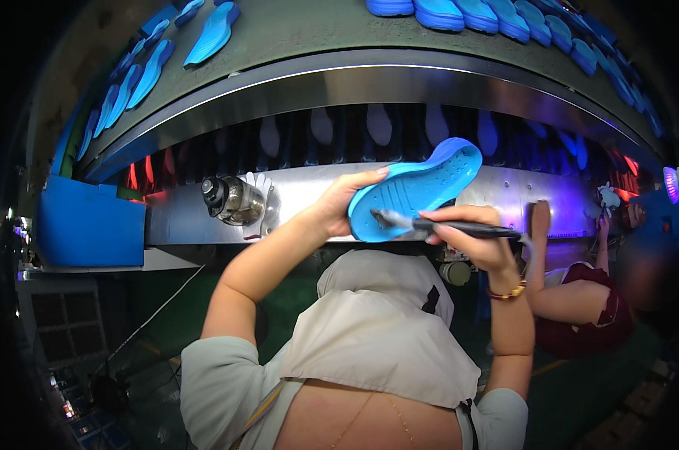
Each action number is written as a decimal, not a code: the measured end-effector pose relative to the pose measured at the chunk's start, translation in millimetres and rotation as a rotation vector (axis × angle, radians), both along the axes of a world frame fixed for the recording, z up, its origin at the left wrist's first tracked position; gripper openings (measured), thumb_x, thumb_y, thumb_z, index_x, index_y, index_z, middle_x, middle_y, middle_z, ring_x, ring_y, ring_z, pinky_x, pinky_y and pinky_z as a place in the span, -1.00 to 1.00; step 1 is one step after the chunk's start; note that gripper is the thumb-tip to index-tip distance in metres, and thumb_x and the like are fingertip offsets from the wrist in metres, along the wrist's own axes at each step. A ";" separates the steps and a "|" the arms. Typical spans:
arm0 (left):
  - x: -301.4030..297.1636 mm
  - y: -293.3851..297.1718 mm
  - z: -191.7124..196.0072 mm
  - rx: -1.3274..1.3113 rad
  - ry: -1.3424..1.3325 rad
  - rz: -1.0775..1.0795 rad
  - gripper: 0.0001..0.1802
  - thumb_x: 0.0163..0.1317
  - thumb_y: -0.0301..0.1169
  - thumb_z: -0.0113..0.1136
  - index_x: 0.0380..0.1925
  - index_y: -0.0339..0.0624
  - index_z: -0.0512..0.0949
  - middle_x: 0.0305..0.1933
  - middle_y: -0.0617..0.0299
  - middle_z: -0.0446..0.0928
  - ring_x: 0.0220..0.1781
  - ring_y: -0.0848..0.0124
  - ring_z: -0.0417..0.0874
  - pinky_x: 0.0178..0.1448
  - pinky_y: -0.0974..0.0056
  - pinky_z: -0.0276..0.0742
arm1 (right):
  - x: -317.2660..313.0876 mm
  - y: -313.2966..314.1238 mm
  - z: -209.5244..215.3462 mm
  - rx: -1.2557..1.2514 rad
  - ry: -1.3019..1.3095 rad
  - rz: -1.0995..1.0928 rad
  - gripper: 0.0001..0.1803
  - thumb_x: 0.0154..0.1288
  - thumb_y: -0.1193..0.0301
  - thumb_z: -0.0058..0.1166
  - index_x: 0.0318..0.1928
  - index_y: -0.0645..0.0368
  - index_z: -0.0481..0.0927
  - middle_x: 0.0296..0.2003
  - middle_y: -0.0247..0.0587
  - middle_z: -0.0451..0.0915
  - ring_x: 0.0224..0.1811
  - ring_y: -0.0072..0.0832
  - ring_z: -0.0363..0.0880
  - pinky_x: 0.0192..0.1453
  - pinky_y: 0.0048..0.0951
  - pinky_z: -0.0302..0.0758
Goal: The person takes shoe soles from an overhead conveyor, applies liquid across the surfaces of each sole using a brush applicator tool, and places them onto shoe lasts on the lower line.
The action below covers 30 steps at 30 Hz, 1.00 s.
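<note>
A blue shoe sole [422, 180] with a ridged, dotted inner face is tilted up in front of me. My left hand [341, 199] grips its left edge, thumb along the upper rim. In my right hand [471, 236] is a brush [474, 229] with a black handle. Its tip, somewhat blurred, is at the heel part of the sole's inner face; whether it touches cannot be made out exactly. The fingers of my right hand are closed round the handle, and a bracelet circles that wrist.
A glass jar [238, 201] with a black top stands on the metal ledge [302, 202], white gloves beside it. Beyond, several blue soles [438, 13] lie on a green conveyor belt [302, 34]. A blue box [92, 221] is at left. Another person [572, 300] works at right.
</note>
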State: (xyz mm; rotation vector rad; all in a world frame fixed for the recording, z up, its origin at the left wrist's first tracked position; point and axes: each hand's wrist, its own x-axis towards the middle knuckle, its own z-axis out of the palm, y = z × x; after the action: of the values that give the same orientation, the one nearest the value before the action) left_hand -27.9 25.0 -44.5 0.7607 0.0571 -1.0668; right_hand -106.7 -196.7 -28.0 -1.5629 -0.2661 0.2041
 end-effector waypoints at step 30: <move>166.4 58.0 60.7 -0.774 -0.104 0.980 -0.28 0.24 0.08 -0.46 0.23 -0.26 -0.01 0.34 0.01 -0.03 0.39 0.10 -0.07 0.33 -0.19 -0.10 | -15.3 7.5 -52.5 0.716 0.183 -0.500 -0.74 0.22 0.45 -0.08 -0.14 0.37 0.45 -0.21 0.09 0.54 -0.56 -0.56 0.43 -0.44 -0.62 0.39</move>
State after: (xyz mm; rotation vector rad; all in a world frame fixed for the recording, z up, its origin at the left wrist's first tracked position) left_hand 138.5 83.0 16.2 0.0230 -0.0690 -0.0619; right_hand -122.0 -189.2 -80.4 -0.8506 0.1892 -0.1349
